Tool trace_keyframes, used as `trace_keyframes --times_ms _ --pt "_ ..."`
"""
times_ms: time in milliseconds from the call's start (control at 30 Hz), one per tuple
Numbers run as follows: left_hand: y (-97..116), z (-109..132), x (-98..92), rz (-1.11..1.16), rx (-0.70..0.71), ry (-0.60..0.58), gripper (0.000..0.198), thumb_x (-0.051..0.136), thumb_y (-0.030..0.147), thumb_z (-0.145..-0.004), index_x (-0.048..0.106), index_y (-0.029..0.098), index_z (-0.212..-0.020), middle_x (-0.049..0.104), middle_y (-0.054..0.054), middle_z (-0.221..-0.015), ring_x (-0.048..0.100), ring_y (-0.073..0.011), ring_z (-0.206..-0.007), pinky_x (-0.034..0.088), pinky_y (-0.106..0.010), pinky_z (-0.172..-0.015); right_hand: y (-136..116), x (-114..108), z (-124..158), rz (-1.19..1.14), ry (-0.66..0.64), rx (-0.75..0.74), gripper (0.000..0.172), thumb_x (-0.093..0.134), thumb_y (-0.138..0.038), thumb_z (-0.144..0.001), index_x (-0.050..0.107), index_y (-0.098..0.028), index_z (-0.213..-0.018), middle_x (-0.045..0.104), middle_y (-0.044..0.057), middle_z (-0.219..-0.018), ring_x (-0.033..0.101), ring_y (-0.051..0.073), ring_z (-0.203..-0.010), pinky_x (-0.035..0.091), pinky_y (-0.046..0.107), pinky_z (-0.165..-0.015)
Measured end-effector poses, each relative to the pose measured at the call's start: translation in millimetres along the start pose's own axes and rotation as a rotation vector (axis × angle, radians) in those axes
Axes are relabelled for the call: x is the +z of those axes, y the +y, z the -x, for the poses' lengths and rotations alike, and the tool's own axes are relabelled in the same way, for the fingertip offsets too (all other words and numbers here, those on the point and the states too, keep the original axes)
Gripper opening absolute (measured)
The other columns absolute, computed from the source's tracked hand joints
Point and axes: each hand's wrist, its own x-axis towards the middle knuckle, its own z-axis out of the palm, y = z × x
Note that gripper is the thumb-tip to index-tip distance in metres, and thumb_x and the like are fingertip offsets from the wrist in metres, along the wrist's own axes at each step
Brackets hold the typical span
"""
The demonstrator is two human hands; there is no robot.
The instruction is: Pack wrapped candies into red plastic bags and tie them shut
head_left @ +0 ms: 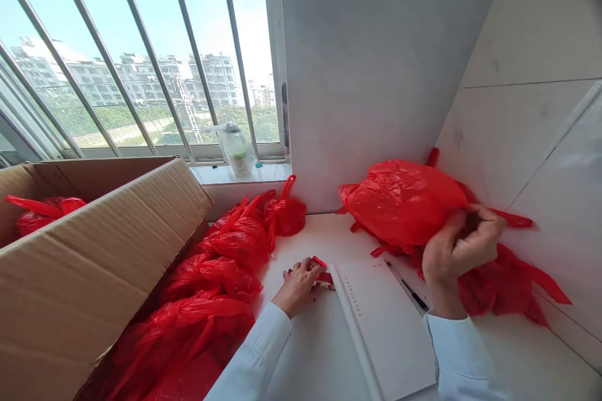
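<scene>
My right hand pinches the edge of a red plastic bag, which puffs out to the left above the table by the tiled wall. More flattened red bags lie beneath and behind this hand. On the white table, my left hand rests over small red-and-white packets, its fingers curled on them; the hand partly covers them, so their kind is hard to tell. Just right of the packets lies an open notebook with a pen along its right edge.
A large cardboard box with red bags inside stands at the left. Several tied, filled red bags are lined up between it and my left hand. A plastic cup sits on the sill of the barred window.
</scene>
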Motion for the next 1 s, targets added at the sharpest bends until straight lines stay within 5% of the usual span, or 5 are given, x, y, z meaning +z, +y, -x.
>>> trace_keyframes --times_ms 100,300,467,833,1000 --pt "1 9 17.9 0.003 -0.014 0.082 0.04 0.059 0.029 -0.092 0.052 0.021 -0.131 0.046 -0.011 -0.142 0.049 -0.0304 -0.125 0.045 -0.055 -0.1 -4 14 20 -0.011 -0.055 -0.192 0.026 0.033 -0.021 -0.094 0.044 -0.017 -0.117 0.053 0.018 -0.106 0.054 0.031 -0.101 0.045 0.049 -0.083" --pt "0 16 45.2 0.039 -0.028 0.249 0.038 0.055 0.027 -0.092 0.055 0.032 -0.13 0.039 -0.011 -0.151 0.038 -0.0364 -0.135 0.032 -0.065 -0.104 9 76 79 0.006 -0.897 -0.541 0.015 0.05 -0.025 -0.096 0.062 -0.02 -0.103 0.064 0.008 -0.105 0.062 0.019 -0.093 0.053 0.036 -0.084" --pt "0 20 51.4 0.096 0.013 0.308 0.033 0.059 0.036 -0.089 0.06 0.033 -0.121 0.047 -0.012 -0.145 0.042 -0.0347 -0.133 0.031 -0.063 -0.106 33 97 96 0.205 -1.356 -0.515 0.029 0.058 -0.034 -0.094 0.059 -0.016 -0.117 0.063 0.007 -0.113 0.064 0.018 -0.094 0.055 0.038 -0.079" --pt "-7 18 53.5 0.234 0.108 0.356 0.031 0.067 0.034 -0.082 0.064 0.028 -0.113 0.056 -0.01 -0.135 0.049 -0.0312 -0.125 0.033 -0.057 -0.105 -32 107 104 0.272 -1.491 -0.547 0.036 0.057 -0.035 -0.094 0.055 -0.019 -0.126 0.055 0.01 -0.131 0.057 0.024 -0.112 0.049 0.047 -0.094" --pt "-8 19 55.1 0.244 0.101 0.38 0.032 0.07 0.034 -0.08 0.065 0.028 -0.111 0.058 -0.011 -0.133 0.051 -0.0319 -0.123 0.031 -0.061 -0.106 -27 120 125 0.454 -1.603 -0.425 0.033 0.058 -0.034 -0.094 0.057 -0.018 -0.123 0.058 0.009 -0.126 0.06 0.023 -0.107 0.052 0.045 -0.09"
